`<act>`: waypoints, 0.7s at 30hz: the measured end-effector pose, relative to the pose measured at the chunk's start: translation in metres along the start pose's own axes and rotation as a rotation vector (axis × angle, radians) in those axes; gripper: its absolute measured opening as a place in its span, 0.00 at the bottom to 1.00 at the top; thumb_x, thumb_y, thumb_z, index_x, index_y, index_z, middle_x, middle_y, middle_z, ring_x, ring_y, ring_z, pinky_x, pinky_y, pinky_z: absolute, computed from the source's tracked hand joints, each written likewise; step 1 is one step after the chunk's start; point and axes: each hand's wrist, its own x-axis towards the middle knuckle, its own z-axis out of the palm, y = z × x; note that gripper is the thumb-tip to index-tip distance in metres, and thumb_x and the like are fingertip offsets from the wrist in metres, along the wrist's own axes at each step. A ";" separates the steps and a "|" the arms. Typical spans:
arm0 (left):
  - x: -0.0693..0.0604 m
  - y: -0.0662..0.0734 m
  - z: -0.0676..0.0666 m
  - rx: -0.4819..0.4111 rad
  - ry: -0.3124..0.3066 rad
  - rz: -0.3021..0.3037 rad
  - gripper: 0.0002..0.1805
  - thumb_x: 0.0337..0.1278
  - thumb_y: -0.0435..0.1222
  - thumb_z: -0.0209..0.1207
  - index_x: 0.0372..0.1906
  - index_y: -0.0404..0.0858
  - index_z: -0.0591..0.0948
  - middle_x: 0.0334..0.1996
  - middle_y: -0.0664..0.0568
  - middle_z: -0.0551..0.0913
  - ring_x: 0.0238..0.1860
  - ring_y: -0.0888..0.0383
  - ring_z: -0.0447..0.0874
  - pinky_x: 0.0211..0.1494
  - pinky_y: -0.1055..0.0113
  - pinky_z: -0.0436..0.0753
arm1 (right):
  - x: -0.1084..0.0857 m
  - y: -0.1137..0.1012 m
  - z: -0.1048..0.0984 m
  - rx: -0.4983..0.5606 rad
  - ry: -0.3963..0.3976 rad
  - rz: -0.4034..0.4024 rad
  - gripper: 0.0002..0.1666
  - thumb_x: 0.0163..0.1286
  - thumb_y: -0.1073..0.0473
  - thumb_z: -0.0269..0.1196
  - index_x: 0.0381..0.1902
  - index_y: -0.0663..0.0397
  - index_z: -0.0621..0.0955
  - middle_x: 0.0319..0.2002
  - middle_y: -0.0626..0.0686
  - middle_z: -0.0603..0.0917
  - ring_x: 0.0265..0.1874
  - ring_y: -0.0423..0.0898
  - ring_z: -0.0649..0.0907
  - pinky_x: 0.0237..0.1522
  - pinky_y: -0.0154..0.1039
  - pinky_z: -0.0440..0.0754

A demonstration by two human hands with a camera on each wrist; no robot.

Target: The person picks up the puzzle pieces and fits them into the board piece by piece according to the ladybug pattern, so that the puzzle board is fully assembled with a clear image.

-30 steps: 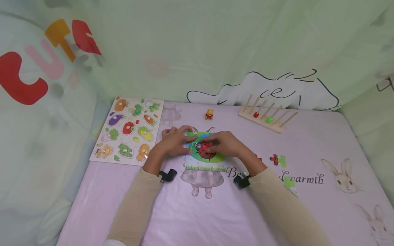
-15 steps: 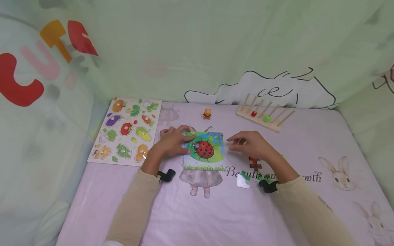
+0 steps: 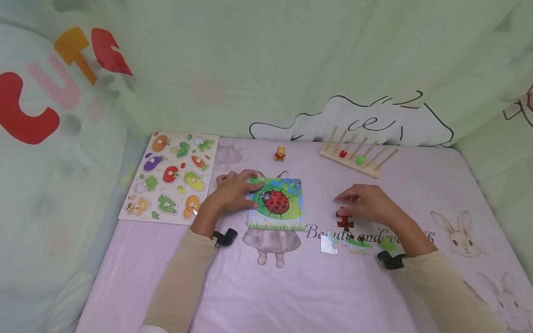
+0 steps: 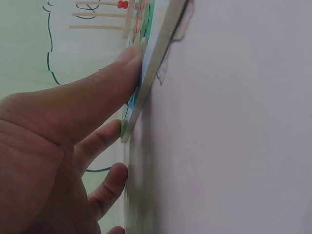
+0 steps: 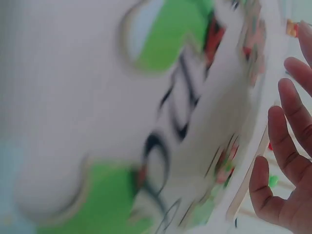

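A square ladybug puzzle board lies flat near the middle of the table. My left hand rests at its left edge; in the left wrist view the thumb touches the rim, and the other fingers spread loosely along the far side. Over to the right, my right hand hovers above loose jigsaw pieces, its fingers relaxed and holding nothing. Nearest to it is a red piece. Closer to me lie a pale piece and a grassy green piece. A light-green piece is partly covered by the forearm.
A vegetable peg puzzle lies at the left. Towards the back stand a small yellow bear figure and a wooden peg rack with red and green beads. A fabric wall rises behind the table.
My right hand has left the ladybug board and moved right, over the loose pieces, uncovering the ladybug picture. My left hand has stayed at the board's edge.
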 end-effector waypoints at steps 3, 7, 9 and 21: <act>0.001 0.000 0.001 0.014 -0.004 0.002 0.39 0.56 0.55 0.70 0.74 0.63 0.70 0.75 0.62 0.61 0.65 0.45 0.65 0.73 0.35 0.51 | -0.004 0.008 0.000 -0.015 -0.014 0.007 0.22 0.59 0.52 0.77 0.51 0.48 0.89 0.48 0.51 0.88 0.47 0.50 0.81 0.46 0.44 0.79; 0.002 0.000 0.002 0.024 0.004 0.008 0.40 0.56 0.56 0.70 0.74 0.63 0.70 0.75 0.62 0.61 0.65 0.46 0.66 0.73 0.35 0.52 | -0.007 0.016 0.002 -0.025 -0.024 0.003 0.20 0.58 0.54 0.77 0.50 0.45 0.89 0.49 0.52 0.88 0.48 0.50 0.81 0.49 0.47 0.80; 0.002 0.000 0.001 0.026 0.011 0.009 0.40 0.55 0.56 0.70 0.74 0.63 0.70 0.75 0.62 0.62 0.64 0.46 0.66 0.72 0.35 0.52 | -0.008 0.018 0.003 -0.026 -0.032 -0.002 0.21 0.58 0.54 0.77 0.50 0.45 0.89 0.50 0.53 0.87 0.47 0.51 0.81 0.49 0.48 0.81; 0.001 0.001 -0.001 0.019 0.021 0.007 0.41 0.52 0.55 0.73 0.73 0.61 0.72 0.73 0.61 0.66 0.64 0.46 0.68 0.71 0.35 0.55 | -0.006 0.019 0.009 -0.033 -0.043 -0.021 0.25 0.55 0.55 0.80 0.52 0.46 0.88 0.50 0.52 0.86 0.48 0.51 0.80 0.51 0.51 0.81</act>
